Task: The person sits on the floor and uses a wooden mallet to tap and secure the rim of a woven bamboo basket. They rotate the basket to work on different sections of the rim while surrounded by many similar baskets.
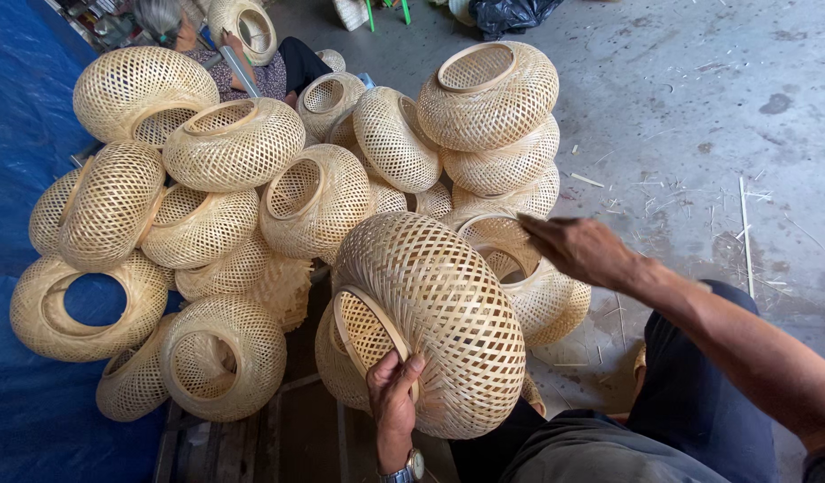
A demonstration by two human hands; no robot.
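Dozens of woven bamboo lampshades [233, 143] lie heaped in a workshop, piled loosely against one another on a blue tarpaulin [19, 161] at the left and across a dark wooden pallet [287, 429] in the middle, each round shell propped by its neighbours at whatever angle it landed. Behind the heap, at the top edge, a seated co-worker [251, 72] holds one more shade.

In the foreground, the person's left hand [393, 394] grips the large shade [430, 313] nearest the camera, thumb hooked over its ring-shaped rim [369, 326] and the other fingers evidently clamped inside the opening, a hold that seems meant to steady the light shell from rolling. This shade lies tipped on its side against the pile; its axis runs roughly from lower left to upper right, with the open mouth facing lower left, towards the holder.

Further right, the right hand [578, 249] reaches out flat, fingers together and extended, over the rim of a neighbouring shade [520, 277]; whether it touches cannot be told. Beyond it, bamboo slivers [743, 233] litter the grey concrete floor [698, 107].
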